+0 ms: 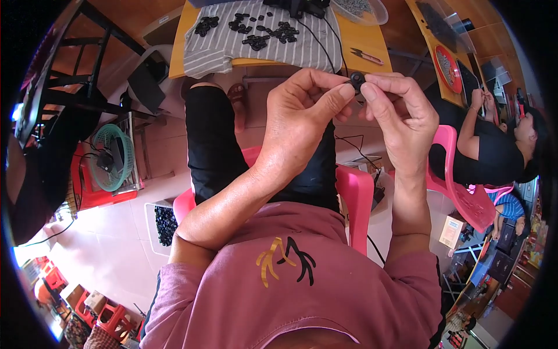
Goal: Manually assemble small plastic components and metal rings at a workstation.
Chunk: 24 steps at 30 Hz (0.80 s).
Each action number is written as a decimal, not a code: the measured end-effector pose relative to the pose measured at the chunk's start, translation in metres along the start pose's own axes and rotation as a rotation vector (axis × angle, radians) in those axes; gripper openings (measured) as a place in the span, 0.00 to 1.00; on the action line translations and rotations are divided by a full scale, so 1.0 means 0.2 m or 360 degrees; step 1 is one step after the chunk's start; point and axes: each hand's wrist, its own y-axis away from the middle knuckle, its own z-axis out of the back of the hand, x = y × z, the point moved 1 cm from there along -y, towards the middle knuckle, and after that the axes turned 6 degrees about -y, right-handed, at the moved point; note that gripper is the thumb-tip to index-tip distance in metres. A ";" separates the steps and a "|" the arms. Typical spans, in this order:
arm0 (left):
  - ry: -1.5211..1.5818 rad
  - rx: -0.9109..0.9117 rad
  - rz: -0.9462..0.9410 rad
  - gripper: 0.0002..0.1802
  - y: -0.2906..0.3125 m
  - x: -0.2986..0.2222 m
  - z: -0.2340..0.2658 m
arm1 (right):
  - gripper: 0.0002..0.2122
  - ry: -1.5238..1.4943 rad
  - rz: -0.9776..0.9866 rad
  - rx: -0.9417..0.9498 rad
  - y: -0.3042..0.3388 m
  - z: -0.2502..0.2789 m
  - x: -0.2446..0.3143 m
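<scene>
Mostly hidden, a small black part (357, 79) sits pinched between both hands (349, 110)

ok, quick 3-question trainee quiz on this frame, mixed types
1. True or false: both hands pinch the same small black part.
2. Where do the loose black parts lie? A) on the striped cloth B) in the green fan C) on the pink chair
3. Fill in: the snips lie on the bare table, to the ___ of the cloth.

Key
1. True: left hand and right hand meet on it.
2. A
3. right
</scene>
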 end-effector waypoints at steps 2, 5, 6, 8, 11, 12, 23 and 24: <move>0.0000 -0.0008 -0.0006 0.06 0.00 0.01 0.01 | 0.06 0.0000 -0.0064 -0.0045 0.00 -0.02 -0.01; 0.0001 -0.0013 0.0005 0.06 -0.01 0.00 0.03 | 0.06 -0.0027 -0.0092 -0.0026 0.00 -0.01 -0.03; -0.0001 0.0025 0.0023 0.07 -0.01 -0.01 0.04 | 0.06 -0.0031 -0.0093 -0.0026 -0.01 -0.01 -0.03; -0.0005 0.0058 0.0041 0.09 -0.01 -0.02 0.04 | 0.06 -0.0061 -0.0167 -0.0004 -0.02 -0.01 -0.03; -0.0004 0.0058 0.0051 0.09 -0.01 -0.02 0.05 | 0.06 -0.0076 -0.0135 -0.0020 -0.03 -0.02 -0.02; -0.0030 0.0048 0.0053 0.09 -0.02 -0.02 0.06 | 0.06 -0.0078 -0.0138 -0.0016 -0.03 -0.02 -0.02; -0.0034 0.0020 0.0034 0.09 -0.03 -0.01 0.08 | 0.08 0.0010 -0.0133 0.0044 -0.04 -0.03 -0.05; -0.0102 -0.0008 0.0057 0.09 -0.03 -0.02 0.08 | 0.08 0.0011 -0.0134 0.0043 -0.05 -0.03 -0.05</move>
